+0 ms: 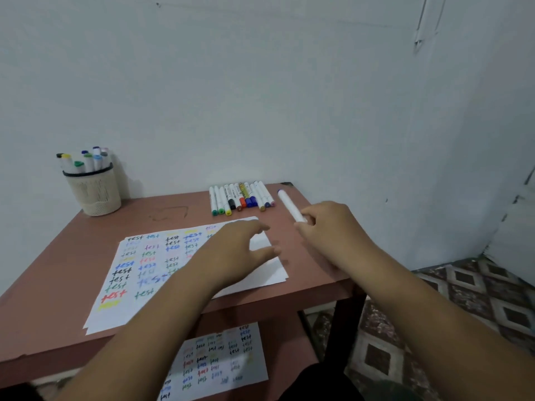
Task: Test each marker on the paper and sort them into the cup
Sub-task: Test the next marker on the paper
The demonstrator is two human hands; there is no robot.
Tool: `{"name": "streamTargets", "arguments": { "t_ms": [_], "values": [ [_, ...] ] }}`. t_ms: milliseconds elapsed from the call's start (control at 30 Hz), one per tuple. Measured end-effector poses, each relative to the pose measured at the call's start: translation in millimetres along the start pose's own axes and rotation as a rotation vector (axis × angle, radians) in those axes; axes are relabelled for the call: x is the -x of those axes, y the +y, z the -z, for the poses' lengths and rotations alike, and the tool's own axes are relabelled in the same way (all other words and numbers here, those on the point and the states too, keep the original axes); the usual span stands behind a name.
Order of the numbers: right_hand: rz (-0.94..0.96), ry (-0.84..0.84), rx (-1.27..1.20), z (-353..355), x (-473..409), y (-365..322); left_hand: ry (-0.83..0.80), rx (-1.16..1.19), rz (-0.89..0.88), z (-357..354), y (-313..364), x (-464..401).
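Spanning most of the view, a reddish-brown table (304,273) is being used as the work surface, with a lower shelf beneath it on which a second written sheet (220,363) is lying. On the tabletop, the paper (127,285) is being filled with coloured "test" marks across its left and middle, while its right end is being left mostly blank. Above that blank end the left hand (231,250) is being held with fingers spread and relaxed, grasping nothing; whether it is touching the sheet cannot be told. Just beside the paper's right edge, the right hand (330,227) is being closed around the near end of a white marker (289,204) with a blue far tip, which is being pointed away toward the back of the table. Whether its near cap is on cannot be told, since the fingers are covering it. At the far left corner, well apart from the hands, the cup (95,192) is being kept upright with roughly eight capped markers standing in it. Near the back edge, a row of markers (240,196) is lying side by side, about a dozen, apparently awaiting testing. Judging by these counts, the task is being carried somewhat short of halfway, with the held marker probably next to be tried.
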State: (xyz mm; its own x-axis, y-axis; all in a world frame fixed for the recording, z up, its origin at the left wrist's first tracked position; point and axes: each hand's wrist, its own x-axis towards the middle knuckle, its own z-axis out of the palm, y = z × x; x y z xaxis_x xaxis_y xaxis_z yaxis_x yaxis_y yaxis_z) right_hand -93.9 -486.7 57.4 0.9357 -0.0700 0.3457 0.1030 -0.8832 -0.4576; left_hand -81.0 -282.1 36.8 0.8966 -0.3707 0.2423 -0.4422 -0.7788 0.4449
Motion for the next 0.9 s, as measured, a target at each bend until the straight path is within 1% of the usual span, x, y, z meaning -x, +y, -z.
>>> {"name": "streamTargets", "arguments": {
  "t_ms": [133,200,300,433,533,667,900],
  "values": [
    [-0.031,-0.035,0.265,-1,-3,15,-0.014,-0.062,-0.023,-26,12,-24],
    [-0.050,-0.051,0.337,-4,-2,17,-0.032,-0.109,-0.002,-36,14,-33],
    [-0.080,-0.097,0.361,-10,-3,17,-0.032,-0.181,0.019,-46,13,-41],
    [-0.033,-0.106,0.413,-25,-6,25,-0.020,-0.233,0.007,-51,10,-44],
    [0.006,-0.115,0.452,-35,-6,32,-0.019,-0.229,0.005,-51,7,-45],
    [0.040,-0.076,0.451,-38,-4,34,-0.017,-0.196,0.009,-49,2,-46],
    [-0.039,-0.026,0.385,-29,-4,23,-0.034,-0.200,0.030,-37,-17,-44]
  ]
}}
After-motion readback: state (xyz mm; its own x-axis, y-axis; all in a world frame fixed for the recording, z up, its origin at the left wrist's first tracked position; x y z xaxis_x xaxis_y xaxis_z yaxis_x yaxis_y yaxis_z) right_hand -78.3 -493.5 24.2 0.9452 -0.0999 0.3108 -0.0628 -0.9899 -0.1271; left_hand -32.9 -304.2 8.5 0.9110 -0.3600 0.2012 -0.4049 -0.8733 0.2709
